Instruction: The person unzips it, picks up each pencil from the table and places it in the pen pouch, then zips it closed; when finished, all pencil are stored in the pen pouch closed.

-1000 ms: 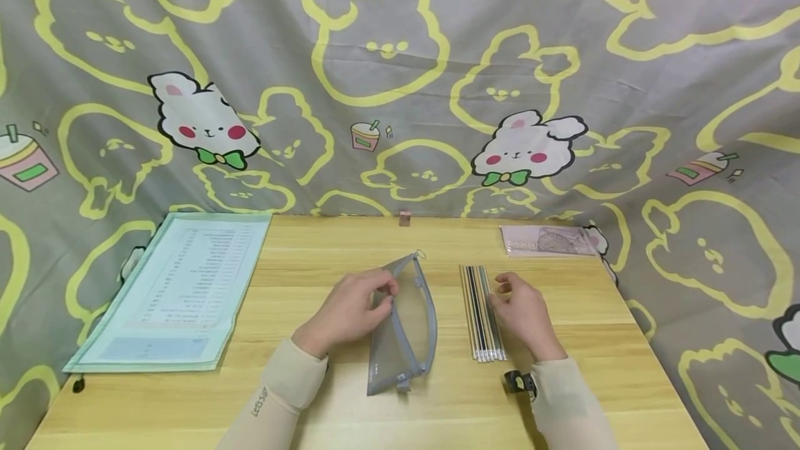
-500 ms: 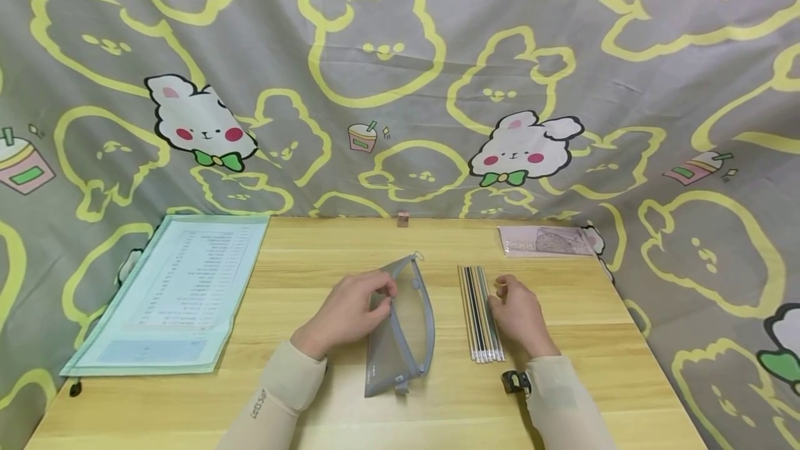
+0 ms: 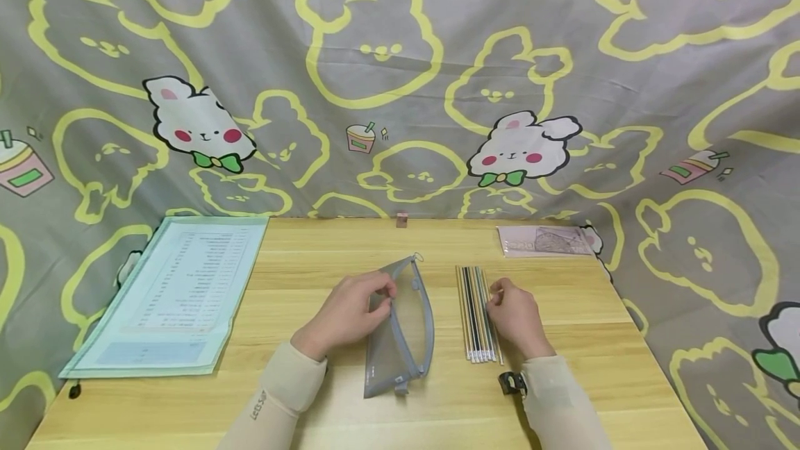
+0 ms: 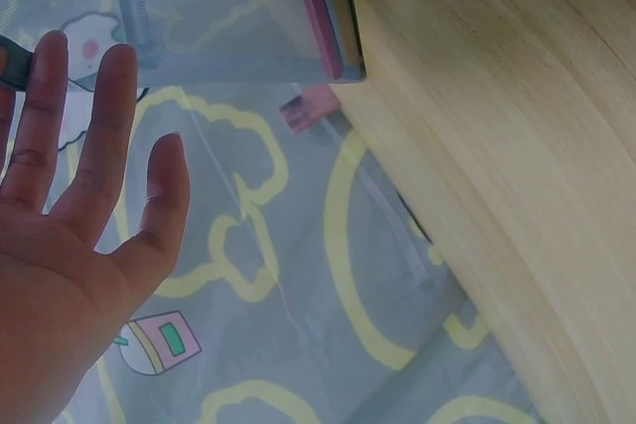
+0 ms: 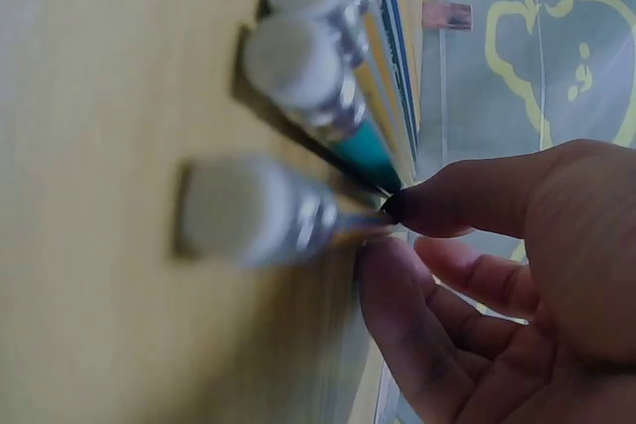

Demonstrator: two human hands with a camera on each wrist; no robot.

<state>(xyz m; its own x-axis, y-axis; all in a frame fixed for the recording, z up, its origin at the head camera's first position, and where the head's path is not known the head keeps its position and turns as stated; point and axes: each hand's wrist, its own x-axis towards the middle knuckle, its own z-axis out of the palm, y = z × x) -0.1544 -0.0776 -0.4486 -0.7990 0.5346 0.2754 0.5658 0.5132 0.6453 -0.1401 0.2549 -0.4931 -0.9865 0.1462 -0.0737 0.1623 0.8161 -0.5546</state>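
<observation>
In the head view, a grey zip pouch (image 3: 381, 367) lies on the table, its zipped mouth spread apart. My left hand (image 3: 350, 307) holds the near side of that mouth between thumb and fingers; the left wrist view has the translucent pouch (image 4: 229, 17) beyond my fingers (image 4: 99, 146). To the right lies a row of several pencils (image 3: 473, 311), eraser ends toward me. My right hand (image 3: 517, 314) pinches one pencil (image 5: 238, 211) between thumb and forefinger, at the row's right edge. This pencil stands slightly apart from its neighbours, white eraser at the near end.
A light-green document folder (image 3: 175, 290) with a printed sheet lies at the left. A flat pale-pink packet (image 3: 544, 240) lies at the back right. A small pinkish tag (image 3: 402, 220) sits at the table's back edge, before a patterned curtain (image 3: 400, 89).
My right hand has shifted slightly left onto the row's edge and now pinches the outermost pencil, which has come slightly apart from the others. My left hand stays at the pouch.
</observation>
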